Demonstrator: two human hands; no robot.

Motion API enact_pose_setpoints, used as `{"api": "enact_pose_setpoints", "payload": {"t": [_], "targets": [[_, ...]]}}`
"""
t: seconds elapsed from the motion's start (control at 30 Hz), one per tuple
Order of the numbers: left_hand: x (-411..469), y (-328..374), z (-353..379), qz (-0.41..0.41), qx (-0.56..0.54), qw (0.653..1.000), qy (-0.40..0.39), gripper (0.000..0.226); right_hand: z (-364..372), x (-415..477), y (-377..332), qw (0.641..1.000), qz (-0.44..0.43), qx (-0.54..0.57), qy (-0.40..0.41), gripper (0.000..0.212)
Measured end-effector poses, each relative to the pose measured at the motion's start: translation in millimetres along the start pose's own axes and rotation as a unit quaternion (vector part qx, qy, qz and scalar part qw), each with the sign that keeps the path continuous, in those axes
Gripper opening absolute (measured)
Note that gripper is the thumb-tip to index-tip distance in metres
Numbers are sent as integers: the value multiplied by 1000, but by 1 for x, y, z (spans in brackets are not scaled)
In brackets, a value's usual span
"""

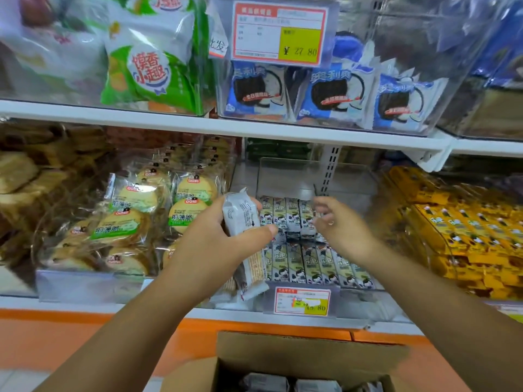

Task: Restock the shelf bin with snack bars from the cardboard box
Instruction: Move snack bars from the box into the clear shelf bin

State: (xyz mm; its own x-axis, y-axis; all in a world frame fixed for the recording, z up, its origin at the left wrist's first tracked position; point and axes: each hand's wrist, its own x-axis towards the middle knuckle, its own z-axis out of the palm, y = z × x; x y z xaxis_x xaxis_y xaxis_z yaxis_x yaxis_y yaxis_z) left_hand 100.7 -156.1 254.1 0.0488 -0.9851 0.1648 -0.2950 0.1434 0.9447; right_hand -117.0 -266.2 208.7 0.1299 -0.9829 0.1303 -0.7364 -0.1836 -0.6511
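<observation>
A bundle of slim snack bars in white-grey foil wrappers [242,219] sits clamped in the left hand [215,244], thumb across the front, just at nine o'clock of the clear plastic shelf bin [288,176]. The rows of matching bars [305,264] already in the bin leave room at its back. The right hand [336,224] hovers over them, fingers loosely curled, grasping nothing. The bars look light, with slick wrappers and probably brittle biscuit inside, so they are best pinched across the long sides. At six o'clock the brown cardboard box [283,352] holds more.
</observation>
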Motion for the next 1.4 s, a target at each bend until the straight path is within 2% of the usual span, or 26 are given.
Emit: {"api": "enact_pose_setpoints", "payload": {"t": [0.07, 0.13, 0.23, 0.3, 0.37, 0.53, 0.7, 0.9, 1.0, 1.13, 1.3, 1.4], "targets": [[-3, 4, 6, -3, 1, 1000, -3, 25, -8, -37, -21, 996, -61, 65, 25, 26], [-7, 9, 14, -3, -2, 1000, -6, 25, -15, -82, -41, 985, -94, 146, -15, 16], [-14, 14, 28, -3, -15, 1000, -10, 28, -19, -128, -59, 959, -79, 242, -123, 26], [-20, 19, 38, -6, -17, 1000, -23, 29, -17, -139, -58, 953, -61, 263, -140, 30], [-25, 25, 47, -12, -31, 999, -34, 29, -20, -142, -55, 949, -49, 284, -131, 25], [-34, 33, 55, -35, -53, 997, -53, 30, -35, -144, -39, 954, -43, 284, -89, 21], [-30, 26, 48, -75, -48, 993, -79, 43, -44, -144, -25, 974, -51, 216, -41, 33], [-27, 23, 33, -95, -181, 967, -151, 33, -50, -144, -27, 957, -50, 279, -61, 39], [-23, 18, 27, -85, -149, 971, -166, 44, -49, -139, -24, 966, -51, 252, -30, 39], [-23, 17, 25, -82, -120, 978, -148, 51, -46, -135, -22, 976, -77, 204, 17, 37], [-21, 15, 25, -84, -100, 985, -117, 35, -44, -133, -24, 979, -107, 173, 23, 40], [-21, 16, 23, -87, -114, 984, -108, 24, -40, -131, -25, 965, -74, 250, -5, 42]]}}
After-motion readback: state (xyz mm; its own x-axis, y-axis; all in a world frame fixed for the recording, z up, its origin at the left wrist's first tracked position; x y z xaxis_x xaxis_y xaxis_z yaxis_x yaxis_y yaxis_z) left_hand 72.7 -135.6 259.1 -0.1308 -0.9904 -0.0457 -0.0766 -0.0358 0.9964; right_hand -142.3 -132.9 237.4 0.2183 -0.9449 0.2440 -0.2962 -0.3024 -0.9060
